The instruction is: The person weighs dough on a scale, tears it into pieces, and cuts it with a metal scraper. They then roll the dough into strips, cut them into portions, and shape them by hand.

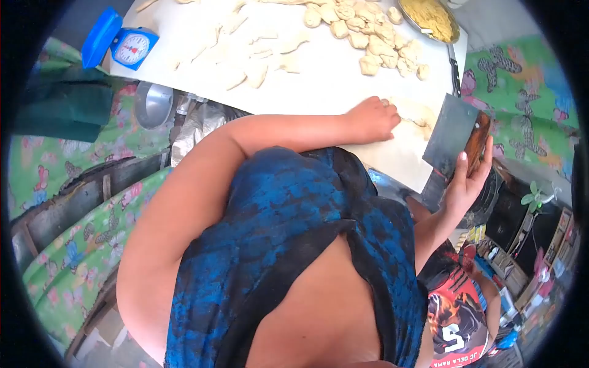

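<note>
My right hand [475, 175] holds a dough scraper [453, 130] by its wooden handle, with the wide grey blade over the right edge of the white table. My left hand [373, 120] lies at the table's near side with its fingers curled, beside a flattened piece of dough [417, 114]; whether it grips any dough is hidden. Beyond the hands, a heap of dough balls [380, 43] sits near the far right, and loose dough strips [257, 64] are spread over the middle of the white table [331, 92].
At the far left corner stands a blue scale [132, 49]. A bowl of yellow filling [432, 21] is at the far right, with a black-handled knife [454, 70] below it. A metal bowl [154, 104] is beneath the left side. Another person [457, 313] is behind at lower right.
</note>
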`<state>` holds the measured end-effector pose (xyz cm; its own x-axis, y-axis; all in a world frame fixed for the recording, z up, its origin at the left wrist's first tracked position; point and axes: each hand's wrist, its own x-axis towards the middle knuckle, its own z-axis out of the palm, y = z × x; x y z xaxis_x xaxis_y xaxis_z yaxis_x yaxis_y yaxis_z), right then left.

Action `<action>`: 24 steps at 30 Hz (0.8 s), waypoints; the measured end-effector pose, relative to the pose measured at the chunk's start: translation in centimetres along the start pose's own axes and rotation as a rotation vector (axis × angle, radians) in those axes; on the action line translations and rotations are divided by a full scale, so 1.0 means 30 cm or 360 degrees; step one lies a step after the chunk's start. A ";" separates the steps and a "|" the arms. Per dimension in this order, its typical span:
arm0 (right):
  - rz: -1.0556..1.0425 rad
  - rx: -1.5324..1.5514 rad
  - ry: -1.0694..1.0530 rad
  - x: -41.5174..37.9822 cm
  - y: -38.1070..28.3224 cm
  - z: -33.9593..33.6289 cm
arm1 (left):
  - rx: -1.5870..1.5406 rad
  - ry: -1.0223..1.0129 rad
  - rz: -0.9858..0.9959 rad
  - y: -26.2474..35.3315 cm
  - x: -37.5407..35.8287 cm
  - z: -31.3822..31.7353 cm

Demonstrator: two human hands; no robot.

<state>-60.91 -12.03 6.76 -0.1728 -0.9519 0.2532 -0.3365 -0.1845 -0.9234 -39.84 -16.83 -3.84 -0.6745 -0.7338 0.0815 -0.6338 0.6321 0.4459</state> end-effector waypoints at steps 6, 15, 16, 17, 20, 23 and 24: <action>-0.0043 0.0104 -0.0016 -0.009 0.021 -0.002 | -0.0646 -0.0330 -0.0243 -0.006 0.130 -0.095; -0.0096 0.0167 -0.0002 0.010 -0.032 -0.005 | -0.0933 0.0260 -0.0264 -0.161 -0.350 -0.429; -0.0052 0.0250 -0.0039 0.012 -0.027 0.007 | -0.0604 0.0134 -0.0521 -0.173 -0.429 -0.417; -0.0053 0.0245 -0.0040 0.019 -0.033 0.031 | -0.0425 0.0148 -0.0654 -0.198 -0.503 -0.356; -0.0221 0.0234 -0.0373 0.030 -0.062 0.136 | -0.0435 0.0319 -0.0901 -0.211 -0.624 -0.300; -0.0275 0.0180 -0.0550 0.012 -0.126 0.258 | -0.0557 0.0366 -0.1081 -0.183 -0.638 -0.312; -0.0221 0.0177 -0.0628 0.007 -0.138 0.286 | -0.0384 0.0512 -0.0934 -0.179 -0.629 -0.297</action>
<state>-51.62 -13.57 8.16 0.2419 -0.9327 0.2676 -0.2260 -0.3223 -0.9192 -20.34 -8.61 0.15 -0.0788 -0.9968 0.0098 -0.7316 0.0645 0.6787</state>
